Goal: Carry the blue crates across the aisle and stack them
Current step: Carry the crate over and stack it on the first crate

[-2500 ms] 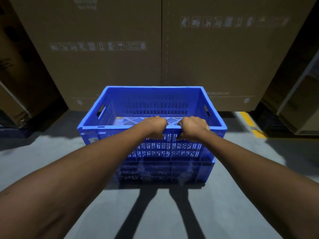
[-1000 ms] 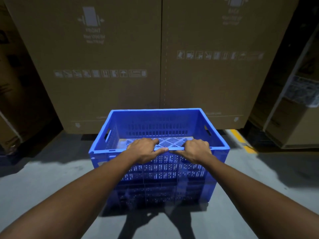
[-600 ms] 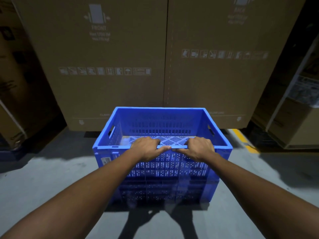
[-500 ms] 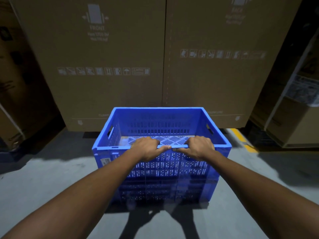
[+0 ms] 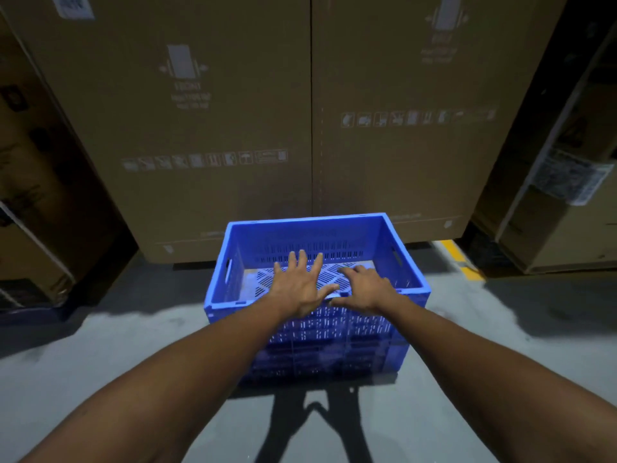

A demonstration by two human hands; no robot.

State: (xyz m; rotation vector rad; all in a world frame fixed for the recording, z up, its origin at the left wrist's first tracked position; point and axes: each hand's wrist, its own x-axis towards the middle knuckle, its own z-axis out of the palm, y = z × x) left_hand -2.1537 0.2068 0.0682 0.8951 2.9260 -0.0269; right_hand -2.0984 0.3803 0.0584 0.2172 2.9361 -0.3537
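A blue slotted crate sits on top of another blue crate on the grey floor, straight ahead of me. The top crate is empty inside. My left hand hovers over its near rim with fingers spread and nothing in it. My right hand is beside it, fingers loosely apart above the same rim, also holding nothing. Both forearms reach in from the bottom of the view.
Two tall cardboard boxes stand right behind the crates. More boxes on a pallet are at the left and boxes on a rack at the right. A yellow floor line runs at the right.
Both hands gripped the top crate's near rim half a second ago; now they have let go and opened above it. The crate stack stays put on the floor.
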